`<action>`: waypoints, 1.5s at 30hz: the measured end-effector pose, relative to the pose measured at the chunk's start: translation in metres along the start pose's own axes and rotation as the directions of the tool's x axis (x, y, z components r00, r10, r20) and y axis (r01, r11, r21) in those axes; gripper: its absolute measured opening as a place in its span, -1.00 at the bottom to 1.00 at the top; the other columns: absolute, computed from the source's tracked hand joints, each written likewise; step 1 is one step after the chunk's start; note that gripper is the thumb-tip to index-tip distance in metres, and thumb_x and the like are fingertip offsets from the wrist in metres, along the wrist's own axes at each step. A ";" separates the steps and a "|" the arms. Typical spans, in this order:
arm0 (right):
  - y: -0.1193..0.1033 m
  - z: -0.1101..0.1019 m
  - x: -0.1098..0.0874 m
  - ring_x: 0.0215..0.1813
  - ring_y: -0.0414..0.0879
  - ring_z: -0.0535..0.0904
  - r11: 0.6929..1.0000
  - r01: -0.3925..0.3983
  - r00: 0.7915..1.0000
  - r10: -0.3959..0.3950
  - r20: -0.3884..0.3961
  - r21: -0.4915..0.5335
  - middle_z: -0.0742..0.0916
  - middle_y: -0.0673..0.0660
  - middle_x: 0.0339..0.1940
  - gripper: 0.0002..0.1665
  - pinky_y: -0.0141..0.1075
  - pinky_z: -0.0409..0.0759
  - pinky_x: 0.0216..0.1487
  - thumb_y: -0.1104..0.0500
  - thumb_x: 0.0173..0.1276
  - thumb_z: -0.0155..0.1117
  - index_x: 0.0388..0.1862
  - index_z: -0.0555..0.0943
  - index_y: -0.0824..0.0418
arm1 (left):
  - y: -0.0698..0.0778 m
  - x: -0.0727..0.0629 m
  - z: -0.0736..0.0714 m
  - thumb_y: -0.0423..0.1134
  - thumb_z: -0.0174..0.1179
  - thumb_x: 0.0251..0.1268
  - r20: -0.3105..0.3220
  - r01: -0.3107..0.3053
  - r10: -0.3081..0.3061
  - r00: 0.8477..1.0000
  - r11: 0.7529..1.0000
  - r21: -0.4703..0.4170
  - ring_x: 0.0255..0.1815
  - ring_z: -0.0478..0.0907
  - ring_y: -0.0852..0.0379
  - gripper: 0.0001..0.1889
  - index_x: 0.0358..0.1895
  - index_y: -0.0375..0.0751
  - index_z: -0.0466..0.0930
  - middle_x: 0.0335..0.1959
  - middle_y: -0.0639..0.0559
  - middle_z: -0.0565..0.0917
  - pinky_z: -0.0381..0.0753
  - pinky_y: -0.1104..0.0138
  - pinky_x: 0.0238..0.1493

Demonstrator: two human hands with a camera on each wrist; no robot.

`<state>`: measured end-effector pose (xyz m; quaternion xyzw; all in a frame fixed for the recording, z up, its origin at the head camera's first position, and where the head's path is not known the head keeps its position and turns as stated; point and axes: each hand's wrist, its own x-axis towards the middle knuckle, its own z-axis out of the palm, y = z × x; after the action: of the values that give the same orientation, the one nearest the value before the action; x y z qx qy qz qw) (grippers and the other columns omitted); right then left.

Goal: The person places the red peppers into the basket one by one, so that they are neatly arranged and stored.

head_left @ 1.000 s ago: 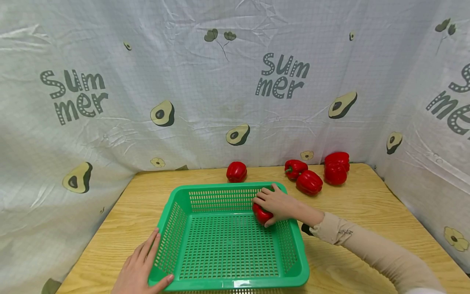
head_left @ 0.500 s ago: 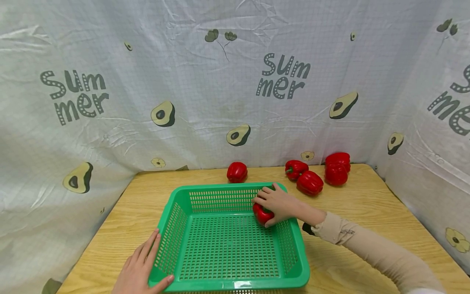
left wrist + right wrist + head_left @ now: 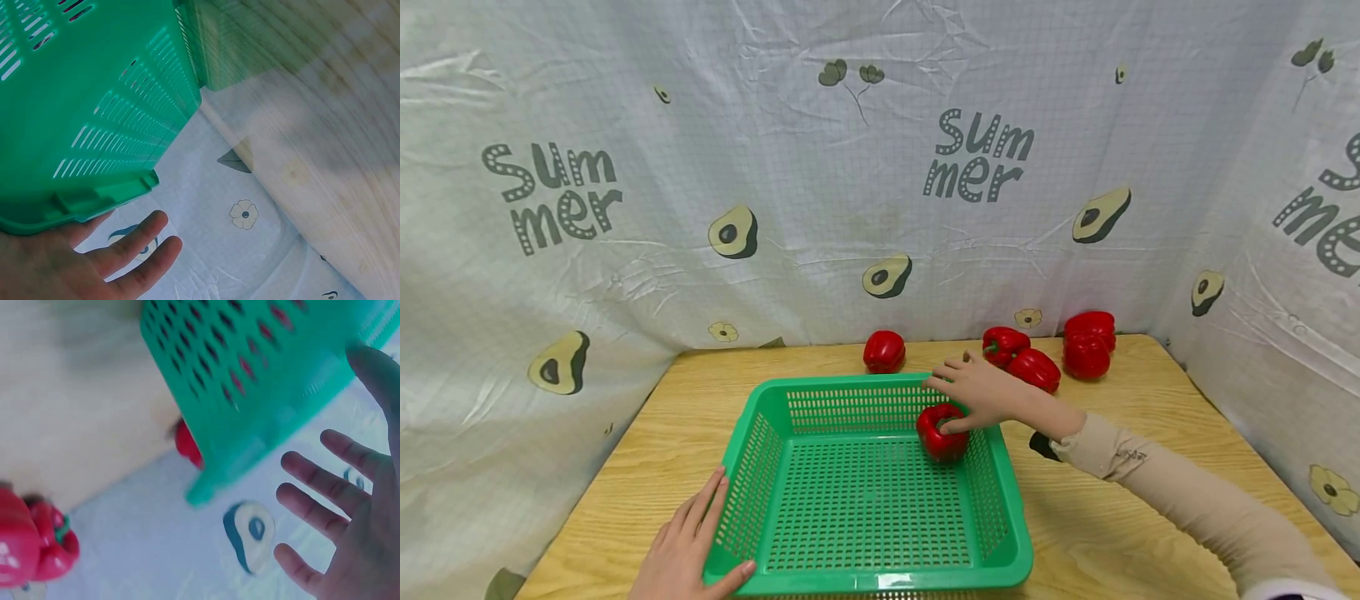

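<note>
A green plastic basket (image 3: 868, 578) with slotted walls stands on the table. Inside its far right corner sits a red bell pepper (image 3: 942, 443). Just above that pepper is my right hand (image 3: 985, 396), its fingers spread and loosely extended over the far rim; in the head view the thumb overlaps the pepper's top. The right wrist view shows this hand (image 3: 350, 519) with nothing in its grasp. My left hand (image 3: 681, 542) rests against the basket's near left corner, fingers straight along the outside and thumb over the rim. In the left wrist view its fingers (image 3: 134, 247) stretch out below the rim.
One red bell pepper (image 3: 884, 352) lies behind the basket. Two more, a stemmed pepper (image 3: 1002, 343) and a pepper (image 3: 1034, 369), lie beyond its right corner. Another pair of peppers (image 3: 1086, 357) touches near the table's back right. A printed curtain (image 3: 820, 208) hangs behind the wooden table (image 3: 1112, 467).
My right hand has let go of the bell pepper in the basket and risen up and to the right. The pepper stays in the corner. My left hand has not moved.
</note>
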<state>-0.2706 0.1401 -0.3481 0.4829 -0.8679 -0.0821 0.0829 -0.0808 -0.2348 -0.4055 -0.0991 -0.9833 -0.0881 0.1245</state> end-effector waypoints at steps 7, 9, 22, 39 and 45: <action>0.029 -0.019 0.012 -0.07 -0.04 0.43 0.997 -0.015 0.990 0.005 -0.139 -0.075 0.57 0.05 -0.12 -0.36 -0.12 0.29 -0.15 -0.26 0.08 0.19 0.03 0.46 0.10 | -0.001 -0.001 0.001 0.26 0.20 -0.13 -0.027 -0.021 0.021 0.999 1.000 -0.004 0.08 0.37 -0.18 0.01 0.38 -0.18 -0.01 0.37 0.00 0.08 0.43 -0.05 -0.19; 0.039 -0.020 0.016 -0.10 -0.04 0.43 0.994 -0.018 0.987 0.000 -0.161 -0.111 0.57 0.05 -0.16 -0.40 -0.12 0.31 -0.18 -0.24 0.09 0.20 0.00 0.47 0.10 | -0.001 -0.001 0.002 0.24 0.21 -0.13 -0.040 -0.033 0.032 0.999 0.999 -0.008 0.08 0.37 -0.19 0.00 0.38 -0.19 0.01 0.37 -0.01 0.08 0.43 -0.05 -0.20; 0.099 -0.003 0.070 0.04 0.02 0.44 0.912 0.049 0.994 -0.083 -0.068 -0.407 0.57 0.11 0.01 -0.33 -0.03 0.40 0.02 -0.16 0.06 0.28 0.11 0.42 0.11 | -0.003 -0.002 0.003 0.21 0.25 -0.15 -0.078 -0.057 0.056 0.995 0.998 -0.008 0.06 0.38 -0.18 0.00 0.36 -0.22 0.04 0.37 -0.02 0.09 0.44 -0.04 -0.22; 0.094 0.041 0.133 0.20 -0.03 0.33 0.861 0.215 0.976 -0.177 0.126 -0.461 0.47 0.05 0.19 -0.18 -0.07 0.36 0.15 -0.14 0.09 0.26 0.30 0.24 0.08 | -0.001 -0.001 0.003 0.23 0.22 -0.13 -0.058 -0.045 0.044 0.997 0.999 -0.017 0.08 0.39 -0.21 0.00 0.37 -0.21 0.03 0.38 -0.02 0.09 0.44 -0.07 -0.19; 0.086 0.045 0.143 0.31 -0.03 0.26 0.873 0.227 0.962 -0.131 0.241 -0.432 0.37 -0.01 0.33 -0.14 -0.02 0.28 0.24 -0.12 0.12 0.24 0.37 0.15 0.03 | 0.000 -0.002 0.002 0.23 0.22 -0.15 -0.049 -0.040 0.039 0.998 0.999 -0.018 0.07 0.40 -0.21 0.01 0.37 -0.19 0.02 0.36 -0.03 0.11 0.45 -0.05 -0.22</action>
<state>-0.4259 0.0662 -0.3639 0.5177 -0.7792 -0.3398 0.0965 -0.0792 -0.2349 -0.4080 -0.1176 -0.9770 -0.0972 0.1489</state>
